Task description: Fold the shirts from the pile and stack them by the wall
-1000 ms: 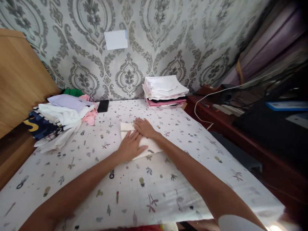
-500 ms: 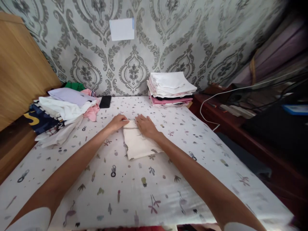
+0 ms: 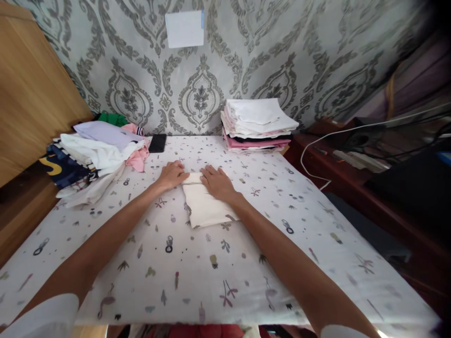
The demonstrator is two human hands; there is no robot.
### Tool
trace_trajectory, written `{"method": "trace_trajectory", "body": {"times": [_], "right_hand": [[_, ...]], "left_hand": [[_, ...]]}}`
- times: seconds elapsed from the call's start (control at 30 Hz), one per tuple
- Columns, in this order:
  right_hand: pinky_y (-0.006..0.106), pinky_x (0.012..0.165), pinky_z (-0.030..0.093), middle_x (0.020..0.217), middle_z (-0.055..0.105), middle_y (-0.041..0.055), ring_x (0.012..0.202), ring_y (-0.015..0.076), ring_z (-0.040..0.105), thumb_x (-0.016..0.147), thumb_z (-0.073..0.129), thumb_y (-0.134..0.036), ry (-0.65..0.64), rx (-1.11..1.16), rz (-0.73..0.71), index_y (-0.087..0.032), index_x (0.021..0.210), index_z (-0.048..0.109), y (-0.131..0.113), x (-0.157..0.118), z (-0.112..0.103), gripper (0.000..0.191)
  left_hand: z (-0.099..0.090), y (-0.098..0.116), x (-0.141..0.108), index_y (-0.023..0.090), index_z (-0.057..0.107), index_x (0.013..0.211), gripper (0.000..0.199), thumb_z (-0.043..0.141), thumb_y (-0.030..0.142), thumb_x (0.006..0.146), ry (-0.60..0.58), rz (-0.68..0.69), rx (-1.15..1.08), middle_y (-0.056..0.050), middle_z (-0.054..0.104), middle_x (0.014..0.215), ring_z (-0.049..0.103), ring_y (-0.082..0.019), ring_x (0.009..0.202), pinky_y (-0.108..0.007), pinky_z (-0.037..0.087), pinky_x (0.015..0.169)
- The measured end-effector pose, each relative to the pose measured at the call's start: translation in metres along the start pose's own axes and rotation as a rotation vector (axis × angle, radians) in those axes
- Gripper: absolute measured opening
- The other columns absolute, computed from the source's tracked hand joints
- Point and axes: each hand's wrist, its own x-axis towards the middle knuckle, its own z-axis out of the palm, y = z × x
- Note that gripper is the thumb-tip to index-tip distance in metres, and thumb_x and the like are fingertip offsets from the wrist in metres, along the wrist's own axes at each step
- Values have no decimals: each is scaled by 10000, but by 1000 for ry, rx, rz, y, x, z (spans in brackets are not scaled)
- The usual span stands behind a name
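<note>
A cream folded garment [image 3: 207, 206] with grey print along its edges lies on the patterned sheet. Its far edge has a narrow folded strip. At the far left corner my left hand [image 3: 172, 174] has its fingers bent and its thumb against the cloth, closed on that corner. My right hand [image 3: 218, 183] rests palm down on the far right part, fingers stretched out. The right hand and forearm cover the garment's right side.
A loose pile of clothes [image 3: 102, 150] lies at the back left, beside a black phone [image 3: 157, 143]. Folded clothes form a stack [image 3: 259, 124] at the back right. A white cable [image 3: 306, 164] hangs over the dark red furniture on the right. Wooden furniture [image 3: 38, 84] borders the left.
The left hand's fingers have shifted slightly at the corner, and the far strip of the garment shows more clearly between the hands. The camera view has tilted a little.
</note>
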Motion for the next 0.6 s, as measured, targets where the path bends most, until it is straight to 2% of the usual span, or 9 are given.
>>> {"method": "trace_trajectory", "body": {"times": [0.1,0.2,0.23,0.3,0.37,0.4,0.47,0.53,0.6], "right_hand": [[470,1219,175,1615,335,132,1508,248,255,1041,226,-360,4,24,2,-105,1512,402,1,1,1,563],[478,1214,172,1609,346,136,1506,251,258,1038,226,-372,11,54,-7,-122,1501,417,2,1,3,560],[479,1211,176,1604,356,139,1502,252,268,1037,228,-370,13,59,-11,-125,1494,426,2,1,4,555],[480,1206,178,1596,367,146,1496,255,280,1036,234,-360,18,61,-15,-122,1482,439,3,1,5,545],[476,1205,173,1588,377,153,1491,260,286,1038,244,-352,22,68,-21,-114,1475,444,3,1,3,537],[474,1205,174,1582,386,156,1486,262,293,1038,254,-346,31,81,-21,-111,1469,449,3,1,1,529],[466,1200,191,1566,403,165,1471,270,312,1029,286,-313,93,124,-4,-107,1442,476,-1,-2,-8,499],[461,1174,242,1535,432,183,1430,286,363,1009,325,-270,212,181,18,-106,1378,531,-10,-11,-20,454],[444,1089,350,1387,560,185,1290,291,496,993,352,-261,331,278,17,-123,1225,623,-26,-32,-32,382]], "left_hand": [[-3,11,-14,200,668,809,259,508,380,907,72,29,-20,-97,635,1128,527,-294,1104,-493,428,1005],[-12,32,-47,221,643,1082,246,446,267,942,190,245,-77,-96,616,1118,535,-268,1091,-475,423,1015],[-16,42,-62,234,636,1099,271,407,224,954,187,357,-85,-92,613,1127,535,-257,1095,-458,429,1006],[-22,60,-93,249,645,1054,334,339,152,964,94,567,-70,-86,621,1121,545,-241,1078,-424,444,969],[-27,72,-118,251,639,1066,349,320,141,977,-20,682,-51,-88,633,1129,561,-233,1062,-407,449,955],[-29,75,-125,247,623,1110,332,326,160,989,-50,690,-57,-94,633,1149,565,-233,1073,-400,451,958],[-33,72,-125,227,570,1218,308,342,233,1012,-43,614,-97,-113,625,1197,572,-236,1107,-387,460,959],[-35,62,-109,207,541,1260,328,337,305,1023,14,475,-135,-123,622,1217,584,-241,1121,-384,473,954],[-34,48,-85,201,553,1248,351,326,344,1021,48,374,-147,-118,629,1226,595,-248,1130,-398,471,973]]}}
